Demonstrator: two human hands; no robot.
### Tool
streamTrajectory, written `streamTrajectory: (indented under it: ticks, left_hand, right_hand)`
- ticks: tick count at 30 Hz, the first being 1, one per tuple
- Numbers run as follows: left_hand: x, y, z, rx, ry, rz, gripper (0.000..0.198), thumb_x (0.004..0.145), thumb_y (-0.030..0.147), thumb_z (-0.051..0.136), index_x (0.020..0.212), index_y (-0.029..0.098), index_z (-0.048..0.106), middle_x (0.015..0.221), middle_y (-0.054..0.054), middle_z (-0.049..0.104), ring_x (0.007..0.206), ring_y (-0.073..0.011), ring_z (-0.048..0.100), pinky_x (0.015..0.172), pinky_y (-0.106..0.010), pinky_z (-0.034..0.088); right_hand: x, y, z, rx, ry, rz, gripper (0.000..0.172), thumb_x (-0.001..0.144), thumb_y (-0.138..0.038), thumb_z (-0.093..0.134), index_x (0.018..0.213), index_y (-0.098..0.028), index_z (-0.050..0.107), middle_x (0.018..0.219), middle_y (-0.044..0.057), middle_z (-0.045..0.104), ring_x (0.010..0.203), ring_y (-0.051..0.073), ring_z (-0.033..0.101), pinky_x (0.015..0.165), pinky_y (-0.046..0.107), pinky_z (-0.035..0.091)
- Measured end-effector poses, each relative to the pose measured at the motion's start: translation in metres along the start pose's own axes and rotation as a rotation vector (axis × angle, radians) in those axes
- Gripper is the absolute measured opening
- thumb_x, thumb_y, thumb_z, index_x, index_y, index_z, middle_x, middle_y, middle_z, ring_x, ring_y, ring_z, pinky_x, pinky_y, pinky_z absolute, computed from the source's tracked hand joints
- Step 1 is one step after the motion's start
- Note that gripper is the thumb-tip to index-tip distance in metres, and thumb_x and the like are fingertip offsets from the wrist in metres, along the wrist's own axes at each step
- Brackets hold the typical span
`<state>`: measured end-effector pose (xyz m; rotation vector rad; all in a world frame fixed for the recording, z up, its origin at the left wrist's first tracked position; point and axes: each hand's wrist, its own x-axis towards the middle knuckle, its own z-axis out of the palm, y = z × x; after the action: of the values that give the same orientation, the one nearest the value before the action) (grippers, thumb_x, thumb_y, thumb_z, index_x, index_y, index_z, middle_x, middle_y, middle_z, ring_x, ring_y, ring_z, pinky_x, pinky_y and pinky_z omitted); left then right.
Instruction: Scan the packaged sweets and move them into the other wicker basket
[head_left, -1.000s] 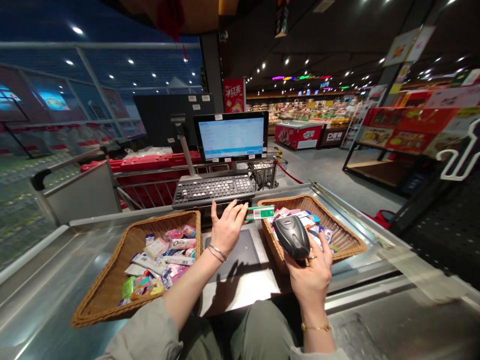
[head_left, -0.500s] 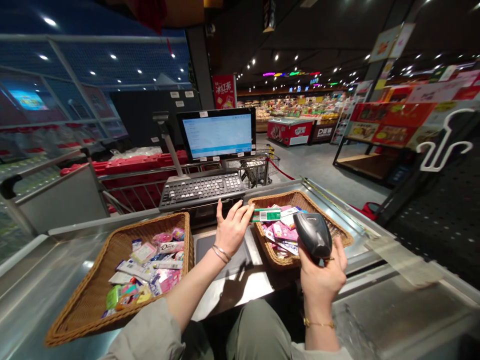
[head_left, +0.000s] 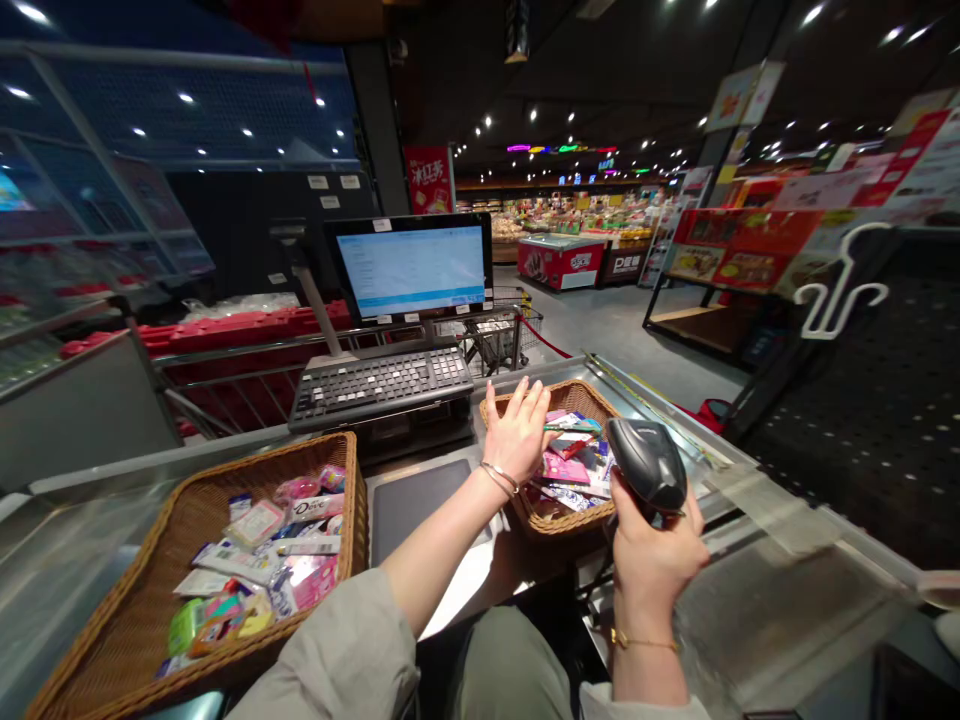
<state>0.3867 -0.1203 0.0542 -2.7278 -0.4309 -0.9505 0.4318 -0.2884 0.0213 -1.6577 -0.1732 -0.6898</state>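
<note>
My left hand [head_left: 516, 435] reaches over the right wicker basket [head_left: 537, 519], which holds several small packets. A thin green pack [head_left: 574, 427] sticks out from its fingers, just above the packets, and the fingers are mostly straight. My right hand [head_left: 654, 562] is wrapped round the handle of a dark handheld barcode scanner [head_left: 645, 462], held up beside that basket's near right edge. A bracelet is on each wrist.
A left wicker basket [head_left: 142, 590] full of small packets stands on the steel checkout counter [head_left: 757, 600]. Between the baskets lies a dark flat scan plate [head_left: 416, 497]. Behind are a keyboard [head_left: 382, 380] and a lit monitor [head_left: 412, 268]. Shop shelves and an aisle lie to the right.
My left hand has carried the green pack from near the keyboard rightwards and down over the right basket. My right hand with the scanner has shifted a little right. The view turned rightwards.
</note>
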Motion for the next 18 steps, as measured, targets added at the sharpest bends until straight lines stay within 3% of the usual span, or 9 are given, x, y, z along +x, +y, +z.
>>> streamTrajectory:
  ticks: [3,7,18]
  left_hand:
    - [-0.008,0.001,-0.007,-0.015,-0.045,-0.021,0.055,0.099,0.048,0.038,0.145,0.018,0.042,0.153,-0.011,0.042,0.148,-0.0258,0.025,0.118,-0.067,-0.004]
    - [-0.034,-0.014,-0.021,-0.038,-0.062,-0.069,0.053,0.098,0.048,0.040,0.142,0.019,0.047,0.151,-0.012,0.045,0.147,-0.0283,0.028,0.117,-0.069,-0.002]
    - [-0.105,-0.056,-0.067,-0.027,-0.064,-0.143,0.051,0.097,0.044,0.046,0.141,0.018,0.046,0.147,-0.014,0.050,0.144,-0.0288,0.035,0.118,-0.067,0.000]
  right_hand:
    - [-0.001,0.000,-0.001,-0.010,-0.032,0.006,0.063,0.065,-0.054,0.078,0.104,-0.004,0.073,0.114,0.021,0.069,0.119,0.037,0.059,0.102,0.050,0.049]
    - [-0.009,-0.004,0.002,0.005,-0.055,0.035,0.067,0.065,-0.054,0.078,0.110,-0.004,0.071,0.123,0.022,0.065,0.121,0.037,0.059,0.104,0.050,0.047]
    - [-0.044,-0.030,0.019,0.117,-0.239,-0.134,0.053,0.071,-0.047,0.077,0.106,-0.008,0.071,0.121,0.021,0.065,0.123,0.034,0.056,0.106,0.051,0.044]
